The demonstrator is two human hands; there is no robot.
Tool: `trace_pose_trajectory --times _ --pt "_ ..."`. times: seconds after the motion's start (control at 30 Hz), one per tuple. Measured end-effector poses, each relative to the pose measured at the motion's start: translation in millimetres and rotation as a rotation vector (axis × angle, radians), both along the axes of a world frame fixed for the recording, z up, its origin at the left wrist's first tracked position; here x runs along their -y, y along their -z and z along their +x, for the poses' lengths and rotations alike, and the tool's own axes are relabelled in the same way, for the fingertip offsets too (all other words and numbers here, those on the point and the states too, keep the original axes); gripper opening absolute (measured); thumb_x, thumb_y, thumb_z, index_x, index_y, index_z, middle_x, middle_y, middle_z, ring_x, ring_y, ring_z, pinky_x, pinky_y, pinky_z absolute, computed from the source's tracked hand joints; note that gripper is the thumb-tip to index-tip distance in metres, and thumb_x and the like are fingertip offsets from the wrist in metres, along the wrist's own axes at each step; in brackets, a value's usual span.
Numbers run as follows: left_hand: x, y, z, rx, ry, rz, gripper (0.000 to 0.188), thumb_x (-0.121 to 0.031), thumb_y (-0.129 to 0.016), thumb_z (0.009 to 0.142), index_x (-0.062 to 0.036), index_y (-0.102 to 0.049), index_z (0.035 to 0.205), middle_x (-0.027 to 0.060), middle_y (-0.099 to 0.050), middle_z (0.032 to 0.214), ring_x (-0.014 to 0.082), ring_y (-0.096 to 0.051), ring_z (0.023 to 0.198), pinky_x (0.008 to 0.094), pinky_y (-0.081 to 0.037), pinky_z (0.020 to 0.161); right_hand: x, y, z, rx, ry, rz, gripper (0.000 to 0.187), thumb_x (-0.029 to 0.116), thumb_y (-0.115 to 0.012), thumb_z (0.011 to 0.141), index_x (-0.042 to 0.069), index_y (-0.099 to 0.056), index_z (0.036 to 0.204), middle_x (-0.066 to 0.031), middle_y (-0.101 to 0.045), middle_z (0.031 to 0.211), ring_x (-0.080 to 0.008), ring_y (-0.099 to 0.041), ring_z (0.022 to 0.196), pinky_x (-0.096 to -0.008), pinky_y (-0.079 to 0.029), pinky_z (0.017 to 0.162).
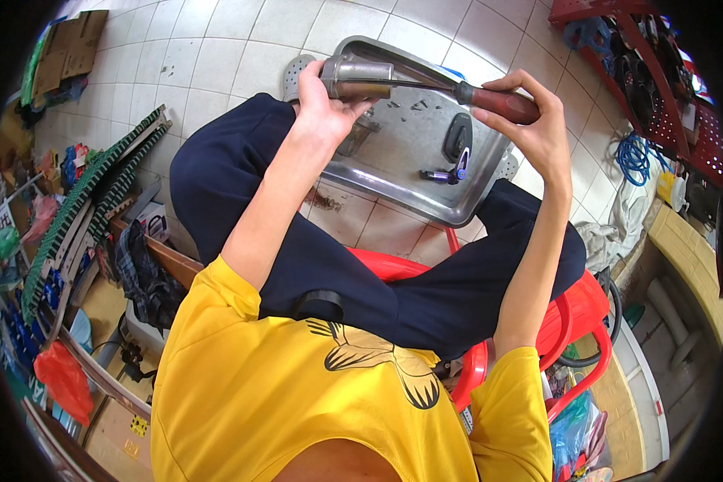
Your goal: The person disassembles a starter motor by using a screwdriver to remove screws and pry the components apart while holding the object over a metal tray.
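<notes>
My left hand point(321, 104) is closed round a grey metal cylindrical part point(367, 72), held above the near-left side of a metal tray point(472, 207). In my right hand point(538, 120) is a screwdriver point(498, 103) with a reddish-brown handle. Its long shaft points left across the cylindrical part; exactly where the tip touches is hard to tell. Inside the tray lie several small dark pieces point(422, 104), a black oval object point(458, 135) and a purple-and-black tool point(448, 174). Another metal part point(360, 132) sits in the tray beneath my left hand.
Red plastic chair arms point(586, 321) curve beside my legs. A red perforated rack point(659, 88) stands far right, with a coiled blue cable point(635, 158) near it. Cardboard point(72, 48) is at the far left; green-and-black striped strips point(96, 193) lean over clutter on the left.
</notes>
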State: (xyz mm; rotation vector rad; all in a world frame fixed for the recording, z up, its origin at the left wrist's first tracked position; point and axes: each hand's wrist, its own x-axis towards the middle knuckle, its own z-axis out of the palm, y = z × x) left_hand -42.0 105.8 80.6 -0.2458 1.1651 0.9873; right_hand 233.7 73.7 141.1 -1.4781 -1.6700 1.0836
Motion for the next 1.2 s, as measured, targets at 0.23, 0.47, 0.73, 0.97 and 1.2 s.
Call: trace_pose_trajectory --times 0.23,0.47,0.73,0.97,1.2 --pt "-1 -2 1 -0.015 0.023 0.034 0.055 -0.037 -0.039 0.106 0.0064 -0.049 0.138 0.0306 -0.05 0.142 0.0464 -0.049 0.134 0.0623 -0.039 0.118 -2 -1 -5 0.065 -0.025 -0.27 0.033 0.014 -0.091 0.077 0.002 -0.071 0.101 -0.0053 -0.073 0.085 -0.0143 -0.073 0.091 -0.0312 -0.06 0.086" --pt "-2 -9 2 -0.038 0.016 0.028 0.053 -0.036 -0.038 0.106 0.006 -0.051 0.135 0.0313 -0.051 0.139 0.0468 -0.051 0.132 0.0623 -0.04 0.117 -1 -8 -3 0.038 -0.071 -0.271 0.03 0.017 -0.089 0.081 0.002 -0.071 0.1 -0.0034 -0.071 0.086 -0.0108 -0.068 0.078 -0.0266 -0.056 0.073" --pt "-3 -4 0 -0.011 0.065 0.014 0.054 -0.037 -0.037 0.106 0.0056 -0.051 0.136 0.0313 -0.052 0.14 0.0475 -0.052 0.132 0.0628 -0.04 0.117 1 -3 -4 0.022 -0.06 -0.187 0.032 0.022 -0.086 0.086 0.002 -0.073 0.107 -0.0042 -0.071 0.085 -0.0084 -0.064 0.066 -0.0244 -0.05 0.061" --pt "-3 -10 2 -0.036 0.027 0.016 0.054 -0.037 -0.037 0.107 0.0053 -0.05 0.137 0.0302 -0.05 0.144 0.0459 -0.049 0.135 0.0627 -0.036 0.119 -3 -7 0 0.019 -0.037 -0.368 0.041 0.015 -0.09 0.081 0.006 -0.071 0.116 -0.0011 -0.067 0.086 -0.0128 -0.076 0.083 -0.027 -0.06 0.075" --pt "-3 -11 4 -0.032 0.02 0.005 0.052 -0.036 -0.037 0.107 0.0046 -0.05 0.137 0.0299 -0.049 0.144 0.0452 -0.049 0.135 0.0621 -0.036 0.119 5 6 -4 -0.023 -0.097 -0.062 0.039 0.022 -0.088 0.083 0.005 -0.072 0.114 -0.0014 -0.065 0.078 -0.0096 -0.066 0.069 -0.0247 -0.05 0.061"
